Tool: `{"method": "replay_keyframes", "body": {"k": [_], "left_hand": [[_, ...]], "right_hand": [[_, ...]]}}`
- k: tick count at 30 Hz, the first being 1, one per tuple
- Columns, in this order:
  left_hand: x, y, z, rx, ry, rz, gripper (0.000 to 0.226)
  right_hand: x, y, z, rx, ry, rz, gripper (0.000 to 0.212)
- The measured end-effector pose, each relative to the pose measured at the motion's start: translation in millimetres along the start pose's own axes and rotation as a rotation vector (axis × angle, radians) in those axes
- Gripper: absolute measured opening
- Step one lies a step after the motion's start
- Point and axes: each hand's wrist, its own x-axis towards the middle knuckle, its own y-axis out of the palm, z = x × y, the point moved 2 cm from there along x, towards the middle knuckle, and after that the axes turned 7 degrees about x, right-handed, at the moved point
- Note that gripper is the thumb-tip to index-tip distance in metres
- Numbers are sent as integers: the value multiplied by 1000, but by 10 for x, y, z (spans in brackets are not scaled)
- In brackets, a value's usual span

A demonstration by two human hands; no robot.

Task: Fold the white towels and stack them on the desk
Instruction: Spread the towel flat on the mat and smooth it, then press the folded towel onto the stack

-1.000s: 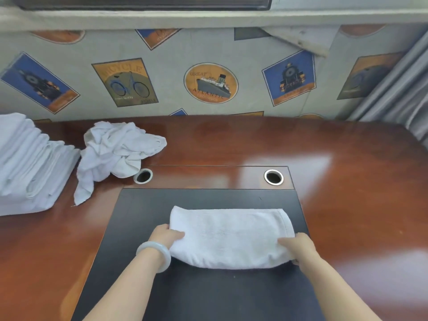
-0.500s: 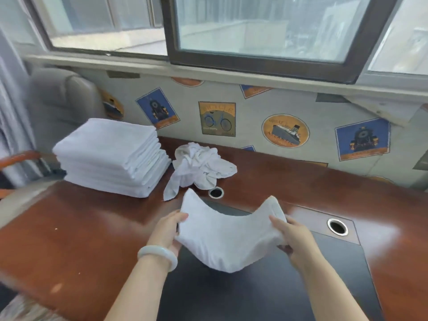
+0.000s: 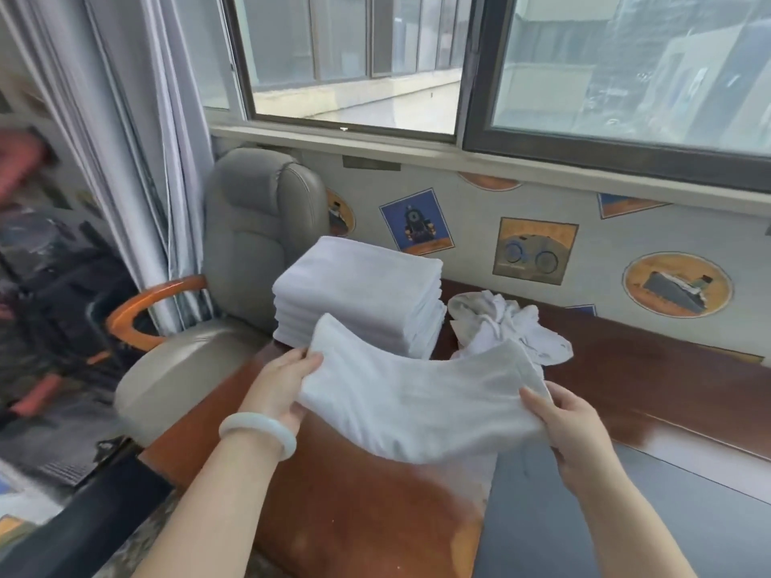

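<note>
**A:** Head view: your left hand [image 3: 288, 381] and right hand [image 3: 571, 427] each grip one end of the folded towel [image 3: 417, 402], which sags above the bench [image 3: 375, 515], just short of the stack [image 3: 363, 294].

**B:** Keep it level, then square its edges on top.

Folded towel [image 3: 417, 402]: held above the desk [image 3: 375, 515], in front of the stack.
Left hand [image 3: 279, 381]: gripped the towel's left end.
Right hand [image 3: 571, 427]: gripped its right end.
Stack of towels [image 3: 363, 294]: sat on the desk's far left corner.
Crumpled towel [image 3: 500, 323]: lay on the desk just right of the stack, partly behind the held towel.
Desk mat [image 3: 626, 527]: lay on the desk, below the right hand.
Chair [image 3: 258, 231]: stood beyond the desk's left end, beside the stack.
Curtain [image 3: 137, 160]: hung left of the chair.
</note>
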Motion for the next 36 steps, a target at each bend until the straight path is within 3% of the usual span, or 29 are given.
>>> {"method": "replay_keyframes", "body": {"k": [5,14,19,22,28,32,34,36], "left_hand": [[420,-307,-331,62,13,105,29],[1113,-388,-683,51,-24,101,28],[1812,-524,-943,29,-78,164,32],[2231,-587,-1225,78,-92,233,29],[3116,-629,-1823,171,-59,398,26],[3785,-692,-1554,463,-171,292,22],[4010,-784,-1303,689,-230,218,21],[4166,-849,-1118,751,-228,221,17]], "right_hand": [[236,118,159,-27,-19,-18,17],[852,793,446,28,11,65,15],[1165,1161,481,24,-22,34,25],[1279,1475,555,44,-13,-7,20],[1640,1947,832,103,-170,-166,13],[1959,2070,488,-6,-38,-304,25],[2028,2125,283,-53,90,-323,22],[2075,2147,124,-52,131,-391,19]]}}
